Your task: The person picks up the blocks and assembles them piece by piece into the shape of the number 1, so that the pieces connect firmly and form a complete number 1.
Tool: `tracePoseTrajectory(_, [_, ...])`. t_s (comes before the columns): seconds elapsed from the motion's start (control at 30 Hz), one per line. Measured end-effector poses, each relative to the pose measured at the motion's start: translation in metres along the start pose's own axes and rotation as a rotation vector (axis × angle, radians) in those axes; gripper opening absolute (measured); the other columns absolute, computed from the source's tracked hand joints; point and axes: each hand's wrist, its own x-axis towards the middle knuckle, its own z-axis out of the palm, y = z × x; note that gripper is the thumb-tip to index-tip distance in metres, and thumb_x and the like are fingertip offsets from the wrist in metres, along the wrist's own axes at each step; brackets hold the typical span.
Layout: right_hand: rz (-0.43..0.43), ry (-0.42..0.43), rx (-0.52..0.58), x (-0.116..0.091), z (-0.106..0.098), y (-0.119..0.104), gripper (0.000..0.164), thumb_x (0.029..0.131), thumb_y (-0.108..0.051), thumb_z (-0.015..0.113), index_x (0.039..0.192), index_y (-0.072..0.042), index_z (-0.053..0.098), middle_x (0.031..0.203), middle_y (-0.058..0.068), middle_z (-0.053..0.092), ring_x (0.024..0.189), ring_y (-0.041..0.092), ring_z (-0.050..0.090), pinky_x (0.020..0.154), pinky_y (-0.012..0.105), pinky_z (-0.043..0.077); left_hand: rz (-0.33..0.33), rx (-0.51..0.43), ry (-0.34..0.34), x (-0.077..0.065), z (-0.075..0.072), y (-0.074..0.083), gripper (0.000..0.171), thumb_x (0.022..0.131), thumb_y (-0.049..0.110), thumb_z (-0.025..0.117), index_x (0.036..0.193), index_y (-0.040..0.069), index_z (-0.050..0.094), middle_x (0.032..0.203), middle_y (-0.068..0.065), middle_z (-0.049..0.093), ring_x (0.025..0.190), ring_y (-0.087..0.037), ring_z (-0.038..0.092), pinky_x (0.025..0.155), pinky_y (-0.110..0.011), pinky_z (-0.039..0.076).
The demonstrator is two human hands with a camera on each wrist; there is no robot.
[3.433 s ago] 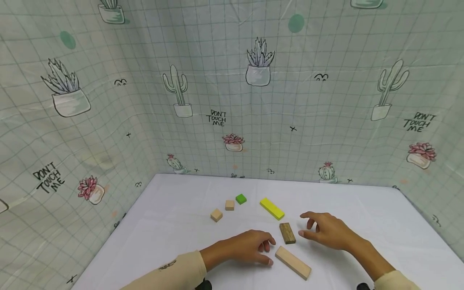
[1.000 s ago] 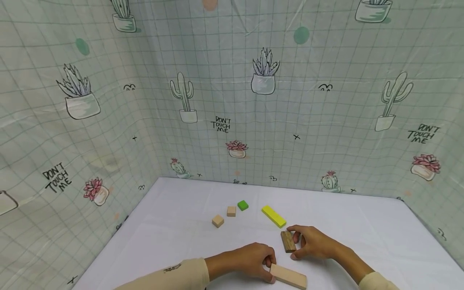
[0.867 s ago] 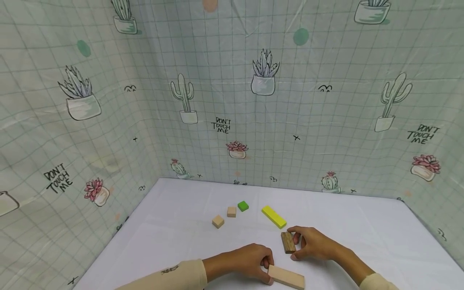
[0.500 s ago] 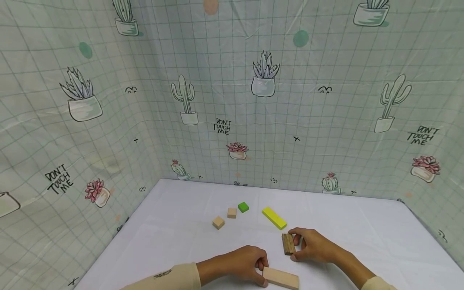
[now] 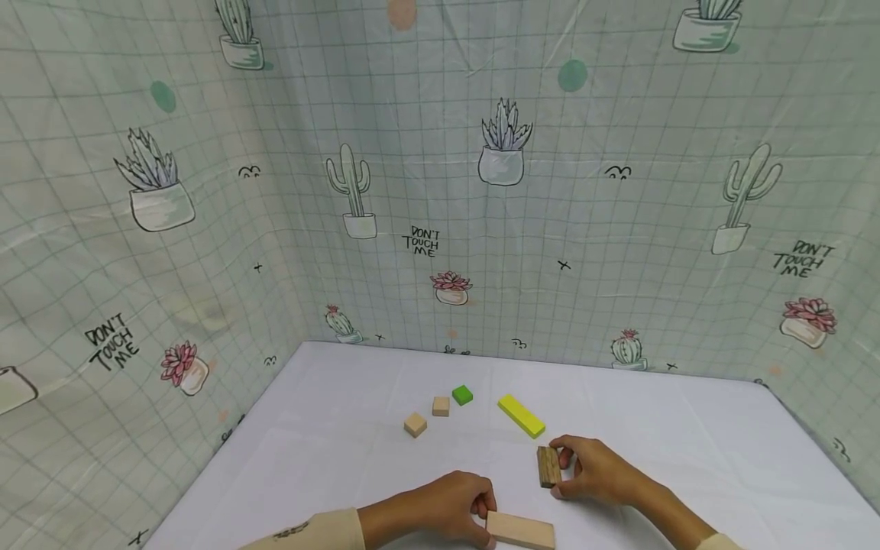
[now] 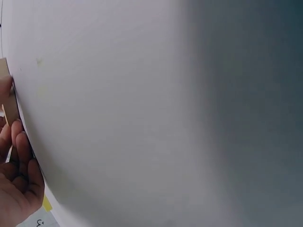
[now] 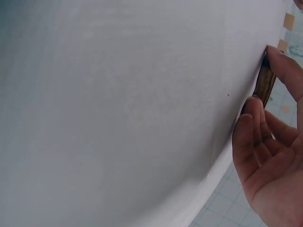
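Brown streaked block (image 5: 548,467) in right grip (image 5: 600,470); longer pale block (image 5: 521,530), left grip (image 5: 454,504).

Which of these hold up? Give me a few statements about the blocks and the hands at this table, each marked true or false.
1. In the head view, the green block lies left of the yellow block. True.
2. The left grip holds the yellow block. False: the left grip holds the long pale block.
3. The right grip holds the dark wooden block. True.
4. The two small pale blocks are stacked. False: the two small pale blocks lie apart on the white table.
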Motion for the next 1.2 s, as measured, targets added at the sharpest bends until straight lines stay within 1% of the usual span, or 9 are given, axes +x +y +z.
tracePoseTrajectory(0.17, [-0.012, 0.017, -0.025, -0.002, 0.001, -0.001, 0.07, 0.075, -0.023, 0.088, 0.128, 0.009, 0.056, 0.094, 0.0, 0.059, 0.071, 0.005, 0.048, 0.06, 0.022, 0.043, -0.061, -0.095, 0.009, -0.007, -0.002, -0.002, 0.024, 0.08, 0.018, 0.085, 0.092, 0.018, 0.065, 0.078, 0.015, 0.054, 0.072, 0.004, 0.049, 0.069, -0.015, 0.044])
tracePoseTrajectory(0.3, [0.009, 0.021, -0.037, -0.002, 0.001, -0.003, 0.069, 0.074, -0.023, 0.089, 0.127, 0.007, 0.057, 0.094, 0.0, 0.059, 0.071, 0.005, 0.049, 0.06, 0.022, 0.043, -0.085, -0.144, 0.025, -0.011, -0.003, -0.004, 0.025, 0.078, 0.016, 0.086, 0.092, 0.018, 0.065, 0.078, 0.014, 0.055, 0.072, 0.003, 0.049, 0.069, -0.016, 0.044])
tracePoseTrajectory(0.4, [0.011, 0.019, -0.041, -0.002, 0.0, -0.003, 0.068, 0.074, -0.022, 0.089, 0.127, 0.007, 0.057, 0.094, 0.0, 0.059, 0.071, 0.004, 0.049, 0.061, 0.022, 0.044, -0.09, -0.164, 0.038, -0.013, -0.003, -0.006, 0.025, 0.077, 0.014, 0.086, 0.091, 0.016, 0.065, 0.077, 0.014, 0.055, 0.071, 0.003, 0.048, 0.069, -0.015, 0.043])
tracePoseTrajectory(0.63, [-0.023, -0.001, -0.011, -0.003, -0.001, -0.001, 0.067, 0.075, -0.019, 0.087, 0.128, 0.009, 0.055, 0.096, 0.002, 0.059, 0.07, 0.004, 0.049, 0.061, 0.022, 0.044, -0.076, -0.185, 0.068, -0.018, -0.002, -0.009, 0.025, 0.075, 0.011, 0.086, 0.09, 0.015, 0.066, 0.075, 0.014, 0.054, 0.069, 0.004, 0.048, 0.067, -0.015, 0.044])
tracePoseTrajectory(0.87, [-0.026, -0.004, 0.007, -0.004, 0.001, 0.0, 0.067, 0.076, -0.02, 0.087, 0.128, 0.01, 0.055, 0.096, 0.003, 0.059, 0.07, 0.003, 0.05, 0.061, 0.022, 0.045, -0.09, -0.252, 0.067, -0.025, -0.002, -0.009, 0.025, 0.075, 0.009, 0.085, 0.089, 0.014, 0.066, 0.076, 0.011, 0.055, 0.07, 0.002, 0.049, 0.067, -0.016, 0.044])
tracePoseTrajectory(1.0, [-0.029, 0.003, 0.009, -0.006, 0.002, -0.001, 0.067, 0.076, -0.02, 0.087, 0.127, 0.01, 0.056, 0.096, 0.003, 0.059, 0.07, 0.003, 0.05, 0.061, 0.022, 0.045, -0.084, -0.265, 0.074, -0.028, -0.002, -0.01, 0.024, 0.074, 0.007, 0.084, 0.089, 0.014, 0.066, 0.075, 0.011, 0.055, 0.07, 0.002, 0.049, 0.067, -0.015, 0.044])
tracePoseTrajectory(1.2, [-0.029, 0.001, 0.037, -0.006, 0.005, -0.004, 0.066, 0.076, -0.018, 0.087, 0.127, 0.009, 0.056, 0.096, 0.003, 0.059, 0.069, 0.004, 0.05, 0.06, 0.022, 0.045, -0.098, -0.278, 0.081, -0.031, -0.002, -0.012, 0.025, 0.073, 0.006, 0.084, 0.089, 0.014, 0.066, 0.076, 0.011, 0.056, 0.07, 0.002, 0.049, 0.067, -0.016, 0.044])
